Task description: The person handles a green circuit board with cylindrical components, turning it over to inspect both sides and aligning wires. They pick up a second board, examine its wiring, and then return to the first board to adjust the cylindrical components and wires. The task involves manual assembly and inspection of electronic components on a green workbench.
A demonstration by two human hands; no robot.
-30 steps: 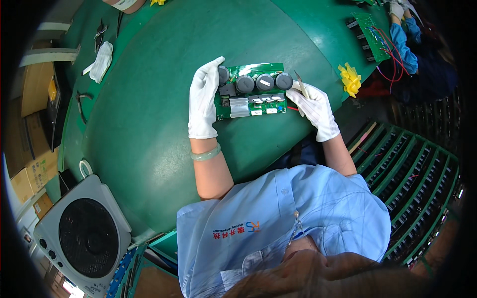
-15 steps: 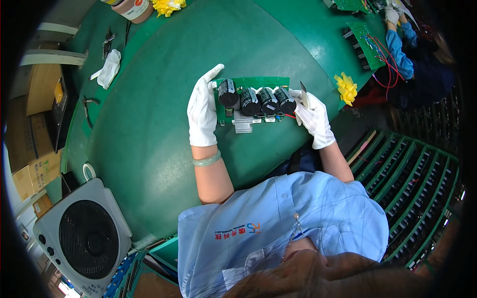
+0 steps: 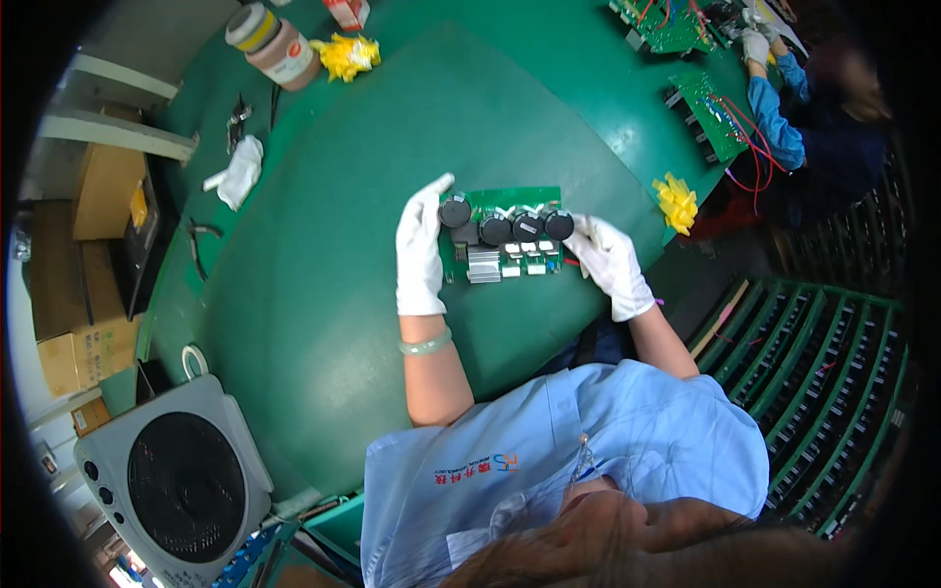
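Note:
Between my white-gloved hands is a green circuit board [image 3: 510, 199] with several black cylindrical capacitors [image 3: 494, 228], a silver finned heat sink [image 3: 484, 265] and small white parts on it. My left hand [image 3: 421, 257] is closed on the board's left edge, its thumb and fingers around that side. At the opposite edge, my right hand [image 3: 610, 263] grips the board beside the rightmost capacitor. A short bit of red wire shows by the right fingertips. The component side faces up toward me. Fingers under the board are hidden.
On the green table [image 3: 323, 294] lie pliers [image 3: 200, 247], a white glove [image 3: 237, 174], a jar [image 3: 284, 57] and yellow bundles [image 3: 676, 203]. A grey device with a round black grille [image 3: 186, 487] stands lower left. Slotted racks [image 3: 814, 392] stand right; a co-worker's gloved hands [image 3: 755, 44] work far right.
The board has tilted so its capacitors point more straight up at me. A thin pointed blade that showed at my right hand is no longer visible. The whole view has shifted slightly.

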